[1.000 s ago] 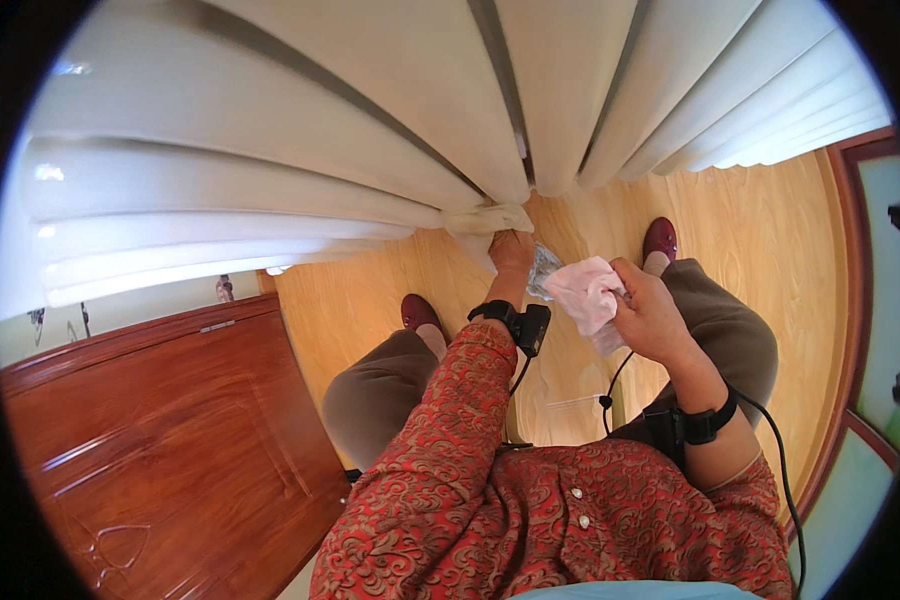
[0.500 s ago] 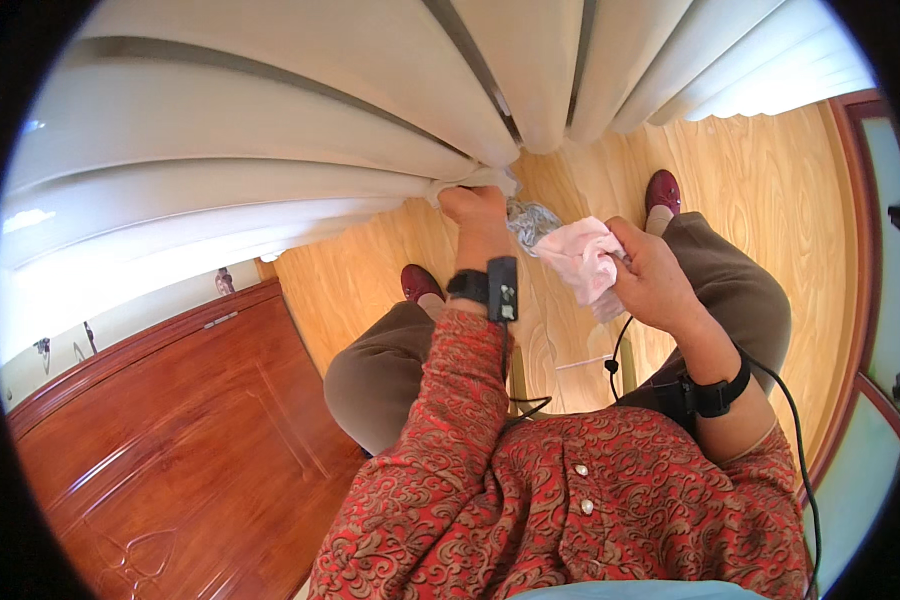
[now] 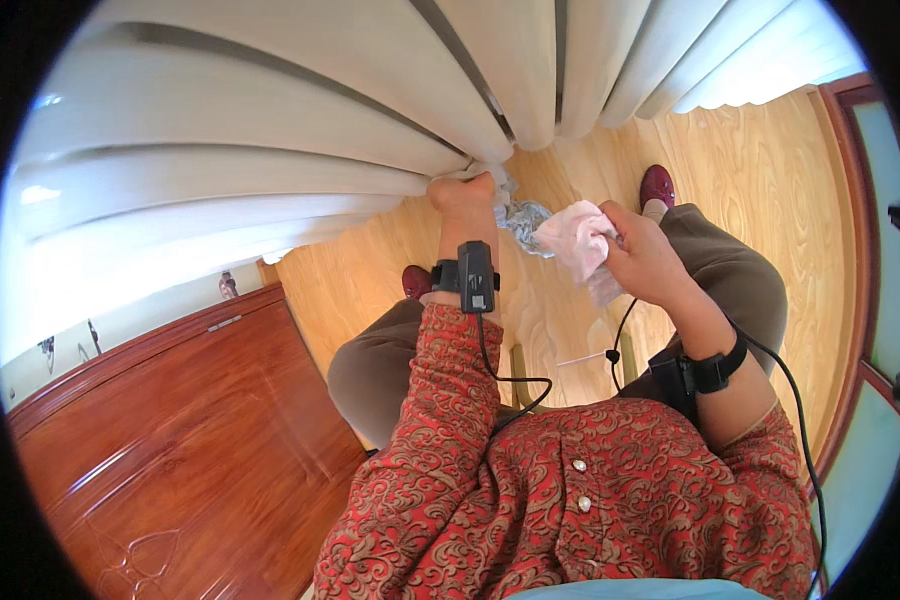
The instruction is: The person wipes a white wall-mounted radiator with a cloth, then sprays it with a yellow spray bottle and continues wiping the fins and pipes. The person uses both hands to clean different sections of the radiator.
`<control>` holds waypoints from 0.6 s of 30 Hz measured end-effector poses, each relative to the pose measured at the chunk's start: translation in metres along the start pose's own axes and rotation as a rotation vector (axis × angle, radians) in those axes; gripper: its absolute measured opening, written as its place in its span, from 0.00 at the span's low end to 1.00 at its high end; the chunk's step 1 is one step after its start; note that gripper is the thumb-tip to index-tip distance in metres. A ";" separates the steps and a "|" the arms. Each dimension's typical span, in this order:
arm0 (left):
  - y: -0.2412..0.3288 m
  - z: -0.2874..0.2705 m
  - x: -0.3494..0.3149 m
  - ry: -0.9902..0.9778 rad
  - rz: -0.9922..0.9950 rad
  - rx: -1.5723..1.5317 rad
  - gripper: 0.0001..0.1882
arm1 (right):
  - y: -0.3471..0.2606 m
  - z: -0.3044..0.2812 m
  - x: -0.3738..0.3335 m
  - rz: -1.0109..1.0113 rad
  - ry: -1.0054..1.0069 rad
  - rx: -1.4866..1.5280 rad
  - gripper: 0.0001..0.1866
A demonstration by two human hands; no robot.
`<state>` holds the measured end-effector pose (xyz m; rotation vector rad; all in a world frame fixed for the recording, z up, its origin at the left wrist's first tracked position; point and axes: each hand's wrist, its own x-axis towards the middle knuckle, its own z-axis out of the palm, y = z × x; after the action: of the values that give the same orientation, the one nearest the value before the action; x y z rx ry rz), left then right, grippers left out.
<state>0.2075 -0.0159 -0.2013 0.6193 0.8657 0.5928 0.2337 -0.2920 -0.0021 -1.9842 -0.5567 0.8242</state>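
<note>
The left hand [image 3: 463,195] is at the lower end of the white upright columns [image 3: 515,70], back of hand toward the camera. Its fingers are hidden; how far it is closed, and whether it grips anything, cannot be told. A white cloth [image 3: 507,182] shows just beyond its right edge, at the foot of the columns. The right hand [image 3: 645,252] is closed, with thumb and fingers pinching a crumpled pink cloth [image 3: 578,238], which hangs in front of the body. A crumpled grey-blue item [image 3: 527,228] shows between the hands, beside the pink cloth; contact between them cannot be confirmed.

Changes from one second ago: the left hand is nearer the column ends and covers more of the white cloth, which then spreads openly ahead of it. The left forearm is rotated, and the black wrist unit [image 3: 477,277] now faces the camera. The right hand keeps its grip on the pink cloth.

Outward of the hands, a black cable [image 3: 520,380] curves from the wrist unit toward the lap. The dark-red shoes [image 3: 656,185] stand apart on the wood-grain floor [image 3: 760,200]. A glossy reddish-brown wooden panel [image 3: 200,430] occupies the left side; a framed pale pane [image 3: 888,270] stands at right.
</note>
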 end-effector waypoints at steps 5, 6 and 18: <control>0.076 0.033 -0.081 -0.299 0.470 0.706 0.15 | 0.014 0.008 0.003 -0.075 0.077 0.006 0.12; 0.099 0.053 -0.090 -0.261 0.358 0.705 0.17 | 0.016 0.009 0.004 -0.099 0.094 -0.023 0.13; 0.263 0.170 -0.286 -0.662 0.805 0.041 0.18 | 0.024 0.016 0.006 -0.150 0.199 -0.124 0.15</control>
<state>0.1433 -0.0783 0.2132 1.1302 -0.0290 1.0069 0.2273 -0.2909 -0.0310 -2.0796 -0.6434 0.5042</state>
